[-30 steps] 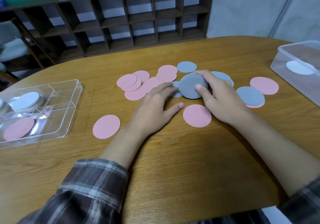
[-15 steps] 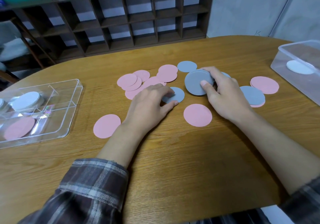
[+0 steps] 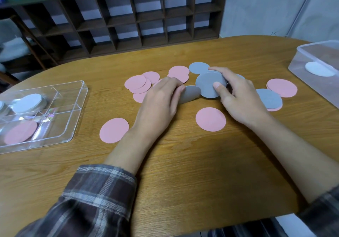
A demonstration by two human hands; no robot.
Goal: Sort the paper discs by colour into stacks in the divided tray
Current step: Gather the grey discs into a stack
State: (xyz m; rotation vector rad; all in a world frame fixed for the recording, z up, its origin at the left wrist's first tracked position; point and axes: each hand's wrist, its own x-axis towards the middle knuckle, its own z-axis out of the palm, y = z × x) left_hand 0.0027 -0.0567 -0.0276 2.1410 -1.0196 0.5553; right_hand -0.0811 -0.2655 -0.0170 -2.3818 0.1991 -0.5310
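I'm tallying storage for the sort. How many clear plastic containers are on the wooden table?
2. A clear divided tray sits at the left edge of the wooden table; a clear plastic box sits at the right edge, partly cut off. None seems hidden.

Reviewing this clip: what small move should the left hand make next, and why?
Probably slide the grey disc onto the grey stack: the left hand pinches that disc at its edge, right beside the stack the right hand holds tilted up.
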